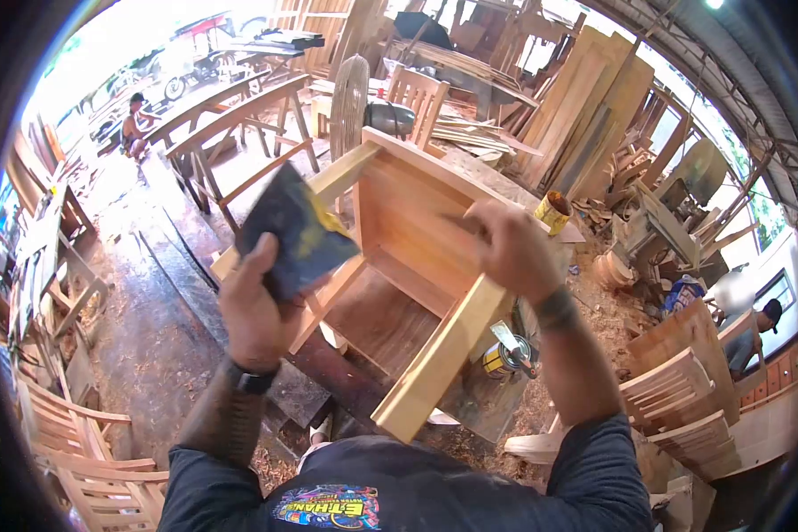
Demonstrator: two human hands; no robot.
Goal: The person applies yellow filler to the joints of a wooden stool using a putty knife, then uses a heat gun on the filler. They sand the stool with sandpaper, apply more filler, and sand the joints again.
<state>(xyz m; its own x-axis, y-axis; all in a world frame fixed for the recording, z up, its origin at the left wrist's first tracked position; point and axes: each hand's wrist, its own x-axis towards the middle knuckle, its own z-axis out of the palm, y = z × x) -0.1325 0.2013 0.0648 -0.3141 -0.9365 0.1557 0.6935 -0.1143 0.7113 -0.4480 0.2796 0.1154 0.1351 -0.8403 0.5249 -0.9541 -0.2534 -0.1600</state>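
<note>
My left hand (253, 310) grips a dark flat board (294, 232) smeared with yellow paste, thumb on its face, held up over the left side of a wooden cabinet frame (434, 372). My right hand (519, 253) is closed and blurred by motion at the frame's right side. From its fingers a thin, smeared shape points toward the inner panel (408, 222); I cannot make out what it is. The frame has pale rails, reddish panels and an open front. Beside it on the right stands an open can (503, 356) with a flat blade lying across its top.
Another can (554, 211) stands behind the frame's right corner. A fan (350, 106) and trestles (239, 124) are beyond. Slatted chair parts (89, 443) lie at left, more chair backs (669, 390) at right. One person (135, 124) sits far left; another (754, 337) works at right.
</note>
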